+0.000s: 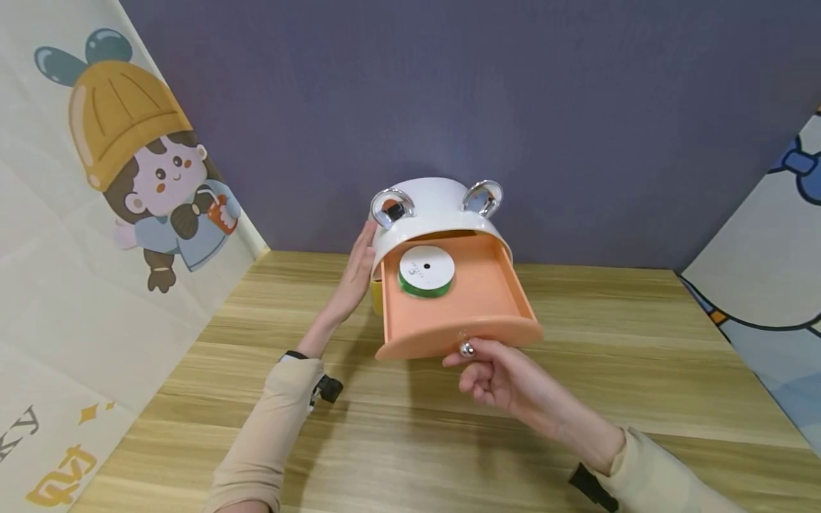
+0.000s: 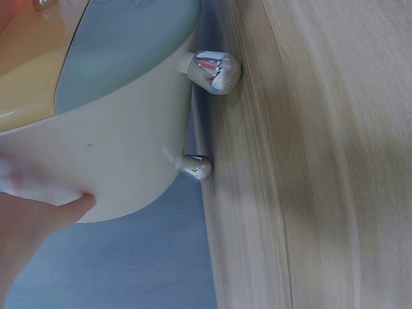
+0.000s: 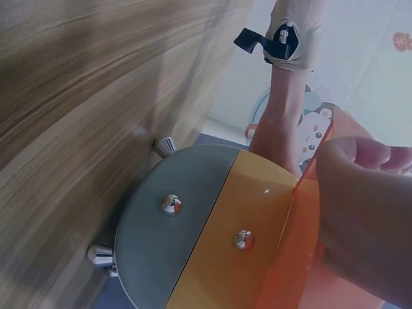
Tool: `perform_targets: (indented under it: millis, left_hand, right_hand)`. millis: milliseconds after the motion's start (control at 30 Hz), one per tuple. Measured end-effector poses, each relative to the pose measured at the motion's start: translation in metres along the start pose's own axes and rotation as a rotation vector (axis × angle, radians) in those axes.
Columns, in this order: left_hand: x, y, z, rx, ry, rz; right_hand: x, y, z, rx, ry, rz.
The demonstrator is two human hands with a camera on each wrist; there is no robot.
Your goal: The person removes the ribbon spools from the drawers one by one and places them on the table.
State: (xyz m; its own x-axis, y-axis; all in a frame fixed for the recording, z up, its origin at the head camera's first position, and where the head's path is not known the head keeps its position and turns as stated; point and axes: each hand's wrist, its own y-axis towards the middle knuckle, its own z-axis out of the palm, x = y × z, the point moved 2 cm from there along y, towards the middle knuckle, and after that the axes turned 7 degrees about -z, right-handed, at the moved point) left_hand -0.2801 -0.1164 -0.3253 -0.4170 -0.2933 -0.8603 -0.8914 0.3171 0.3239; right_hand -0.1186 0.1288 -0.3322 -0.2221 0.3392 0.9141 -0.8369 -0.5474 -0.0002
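A small rounded white cabinet (image 1: 431,203) with silver ears stands on the table. Its top drawer (image 1: 474,285), peach-coloured, is pulled well out and tilts down at the front. Inside lies a spool of green ribbon (image 1: 426,271) with a white face, near the drawer's left side. My right hand (image 1: 513,381) pinches the silver knob (image 1: 467,349) on the drawer front between thumb and index finger. My left hand (image 1: 355,278) rests with extended fingers against the cabinet's left side. In the left wrist view, its thumb (image 2: 78,209) lies on the white wall.
Below the open drawer are a yellow drawer (image 3: 238,212) and a grey-green drawer (image 3: 187,187), both closed, with silver knobs. Short silver feet (image 2: 217,72) hold the cabinet on the wooden table (image 1: 616,342). A dark wall (image 1: 577,128) stands close behind it.
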Motion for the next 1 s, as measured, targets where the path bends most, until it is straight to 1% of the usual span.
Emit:
perform_targets:
  millis: [233,333,400,467,533,633,700,833,1000]
  left_hand:
    - [0.003,0.0,-0.001,0.004,-0.002,-0.003]
    - [0.003,0.0,-0.001,0.007,-0.001,-0.002]
    - [0.004,0.0,-0.001,0.009,0.001,-0.001]
    - [0.004,0.0,-0.001,0.012,0.001,0.001]
    - [0.004,0.001,-0.001,0.009,0.001,0.001]
    - [0.003,0.0,-0.003,0.003,-0.005,0.001]
    - [0.003,0.0,-0.004,-0.001,-0.007,-0.002]
    - [0.004,0.0,-0.004,0.01,-0.008,0.0]
    - [0.005,0.001,-0.002,0.011,-0.011,0.009]
  right_hand:
    - [-0.001,0.001,0.001,-0.004,-0.033,0.023]
    - [0.001,-0.001,0.001,0.017,-0.082,0.068]
    - [0.005,-0.003,0.002,0.047,-0.146,0.11]
    - [0.012,-0.008,0.002,0.089,-0.241,0.152]
    - [0.019,-0.013,0.003,0.132,-0.327,0.176]
    - [0.028,-0.017,0.005,0.171,-0.411,0.192]
    - [0.029,-0.017,0.006,0.176,-0.421,0.199]
    - [0.027,-0.017,0.006,0.157,-0.397,0.209]
    - [0.026,-0.018,0.005,0.148,-0.393,0.184]
